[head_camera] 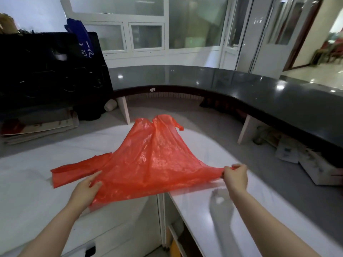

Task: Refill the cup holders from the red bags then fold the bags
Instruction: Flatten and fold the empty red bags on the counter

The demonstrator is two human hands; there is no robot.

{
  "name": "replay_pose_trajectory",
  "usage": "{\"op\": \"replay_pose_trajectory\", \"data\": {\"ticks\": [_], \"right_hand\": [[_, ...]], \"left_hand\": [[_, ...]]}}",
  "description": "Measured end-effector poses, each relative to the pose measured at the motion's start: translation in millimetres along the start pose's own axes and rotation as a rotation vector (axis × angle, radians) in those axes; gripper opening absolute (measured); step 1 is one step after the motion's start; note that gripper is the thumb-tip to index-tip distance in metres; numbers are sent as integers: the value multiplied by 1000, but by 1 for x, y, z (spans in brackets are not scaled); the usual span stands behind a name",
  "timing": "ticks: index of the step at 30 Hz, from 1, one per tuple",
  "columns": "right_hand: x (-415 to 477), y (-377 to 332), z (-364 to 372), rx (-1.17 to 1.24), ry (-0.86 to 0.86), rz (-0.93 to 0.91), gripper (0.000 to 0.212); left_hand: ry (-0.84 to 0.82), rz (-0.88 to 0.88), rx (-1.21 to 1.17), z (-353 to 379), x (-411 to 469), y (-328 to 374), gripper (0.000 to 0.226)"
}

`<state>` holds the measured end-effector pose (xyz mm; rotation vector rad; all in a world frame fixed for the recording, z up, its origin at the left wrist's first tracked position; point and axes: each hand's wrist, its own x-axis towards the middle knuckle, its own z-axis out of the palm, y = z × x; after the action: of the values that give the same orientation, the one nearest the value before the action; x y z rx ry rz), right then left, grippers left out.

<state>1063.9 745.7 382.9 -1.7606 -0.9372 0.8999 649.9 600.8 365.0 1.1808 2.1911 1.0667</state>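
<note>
An empty red plastic bag [148,158] lies spread flat on the white counter [37,182], its handles pointing away at the far end. My left hand [87,188] holds the bag's near left edge, thumb on top and fingers under the film. My right hand [235,175] pinches the near right corner and pulls it taut over the counter's edge. A loose flap of the bag stretches out to the left. No cup holders are in view.
A raised dark curved countertop [241,86] wraps round the back and right. Black crates with a blue bag [55,71] stand at the left over stacked papers [40,127]. White boxes [315,167] sit under the dark counter at right. A gap with shelves opens below the bag.
</note>
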Motion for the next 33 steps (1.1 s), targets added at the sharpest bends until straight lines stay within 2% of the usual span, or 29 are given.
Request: {"op": "replay_pose_trajectory", "data": {"ticks": [5,10,15,20,25,27,30,31,33], "right_hand": [[-36,-18,20,47,-153,-70,20],[-68,-35,47,141,-232,-94,15],[-80,-46,77,168,-264,-130,14],[-55,-65,105,65,-274,-229,15],[20,-87,139,-98,-176,-343,14],[44,-90,146,-226,-210,-351,25],[77,-92,168,-406,-393,-379,59],[85,-93,175,-432,-452,-395,65],[99,-95,186,-437,-531,-408,64]], "left_hand": [[-25,46,62,-8,10,3,41],[-26,72,-79,-25,10,1,31],[-21,86,-120,-28,25,2,28],[-68,65,-184,-18,55,9,27],[-76,53,-270,3,116,38,26],[-111,60,-267,8,131,51,27],[-136,89,-199,18,163,70,28],[-147,100,-199,22,172,77,29],[-191,112,-216,31,186,92,33]]}}
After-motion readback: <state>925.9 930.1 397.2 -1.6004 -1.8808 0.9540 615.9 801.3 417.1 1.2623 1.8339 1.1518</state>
